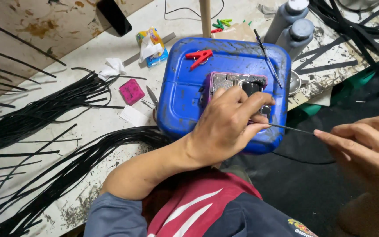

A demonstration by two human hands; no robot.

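Right hand (367,147) pinching thin black strip (291,129), scuffed blue plastic box (185,87)

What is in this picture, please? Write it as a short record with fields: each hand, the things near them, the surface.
left hand: left hand rests on a purple-edged flat device, fingertips pinching one end of a thin black strip
right hand: right hand pinches the other end of the strip
support: device lies on a blue plastic container
on container: red clip, thin rod
near: two grey bottles, pink pad, bundles of black strips
surface: stained white workbench
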